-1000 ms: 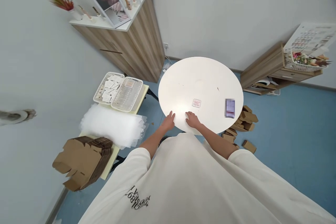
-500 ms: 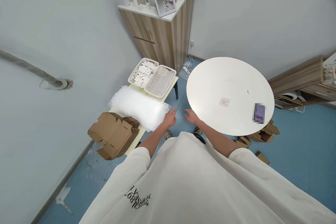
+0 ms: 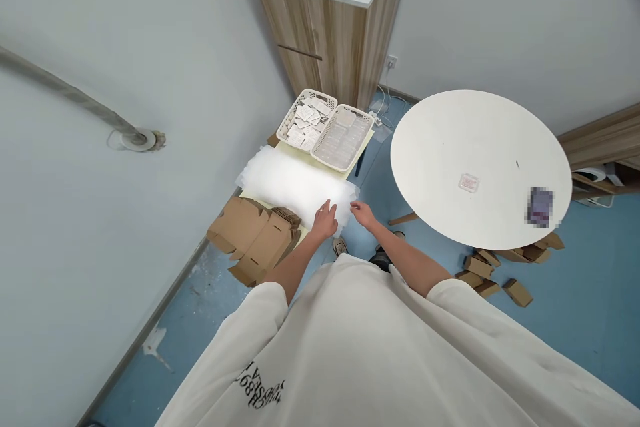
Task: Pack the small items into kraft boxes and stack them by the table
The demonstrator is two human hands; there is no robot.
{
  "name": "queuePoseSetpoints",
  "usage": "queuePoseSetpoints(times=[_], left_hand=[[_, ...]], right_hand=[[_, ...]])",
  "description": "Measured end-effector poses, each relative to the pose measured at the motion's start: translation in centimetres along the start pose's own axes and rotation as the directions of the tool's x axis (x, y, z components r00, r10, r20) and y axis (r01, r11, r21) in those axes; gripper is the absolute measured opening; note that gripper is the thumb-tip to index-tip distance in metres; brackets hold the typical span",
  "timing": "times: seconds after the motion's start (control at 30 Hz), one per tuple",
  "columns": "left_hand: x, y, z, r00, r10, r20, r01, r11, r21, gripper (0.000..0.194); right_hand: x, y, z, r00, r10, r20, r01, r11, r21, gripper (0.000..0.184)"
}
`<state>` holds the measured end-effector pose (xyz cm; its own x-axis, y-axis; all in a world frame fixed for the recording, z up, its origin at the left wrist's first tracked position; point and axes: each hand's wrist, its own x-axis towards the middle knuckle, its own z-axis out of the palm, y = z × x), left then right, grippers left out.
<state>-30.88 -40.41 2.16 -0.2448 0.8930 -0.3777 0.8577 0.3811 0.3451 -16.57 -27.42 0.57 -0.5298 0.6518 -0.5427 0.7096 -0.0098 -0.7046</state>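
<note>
A thick stack of white translucent plastic sheets or bags [image 3: 290, 177] lies across the small pale-yellow table. My left hand [image 3: 326, 220] is over the front of this stack, its fingers apart and palm down, holding nothing I can see. At the stack's right end is my right hand [image 3: 364, 214], fingers slightly bent and apart, with the fingertips at the sheet edges. Whether they touch the edges I cannot tell. Flat brown cardboard boxes [image 3: 260, 237] are piled at the stack's near left.
Behind the stack stand a white basket of small white packets [image 3: 306, 121] and another basket with clear plastic pieces [image 3: 343, 138]. A round white table [image 3: 480, 140] on the right bears a small clear pinkish-marked piece [image 3: 469, 183] and a blurred item [image 3: 540, 207]. Folded boxes [image 3: 477, 267] lie on the floor.
The view has shifted left, so the room's things appear further right. Both hands have moved left relative to the tables, the left over the stack and the right to its end.
</note>
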Motion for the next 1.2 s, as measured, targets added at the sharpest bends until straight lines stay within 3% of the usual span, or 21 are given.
queuePoseSetpoints(times=[0.27,0.47,0.73,0.93,1.07,1.2], left_hand=[[0.2,-1.3,-0.2,0.994,-0.087,0.067,0.087,0.996,-0.001,0.062],[0.3,-1.3,-0.6,0.988,-0.143,0.057,0.144,0.990,-0.003,0.057],[1.2,-1.6,-0.7,0.962,-0.263,0.071,0.268,0.962,-0.059,0.072],[0.7,-1.8,-0.9,0.973,-0.231,0.009,0.231,0.971,-0.056,0.069],[-0.3,-1.2,-0.7,0.992,-0.090,-0.086,0.089,0.996,-0.014,0.074],[-1.3,0.1,0.0,0.991,0.037,-0.128,-0.034,0.999,0.024,0.078]], right_hand=[[2.9,-1.5,1.9,0.994,0.072,-0.087,-0.068,0.997,0.041,0.050],[4.3,-3.1,3.9,0.994,0.001,-0.110,0.019,0.983,0.182,0.039],[4.6,-4.7,4.7,0.996,-0.020,-0.092,0.047,0.953,0.299,0.030],[5.1,-5.8,5.0,0.997,-0.036,-0.069,0.058,0.931,0.361,0.022],[5.4,-6.8,4.8,0.983,-0.037,-0.178,0.108,0.907,0.408,0.026],[5.5,-6.9,3.8,0.970,0.001,-0.242,0.085,0.934,0.346,0.037]])
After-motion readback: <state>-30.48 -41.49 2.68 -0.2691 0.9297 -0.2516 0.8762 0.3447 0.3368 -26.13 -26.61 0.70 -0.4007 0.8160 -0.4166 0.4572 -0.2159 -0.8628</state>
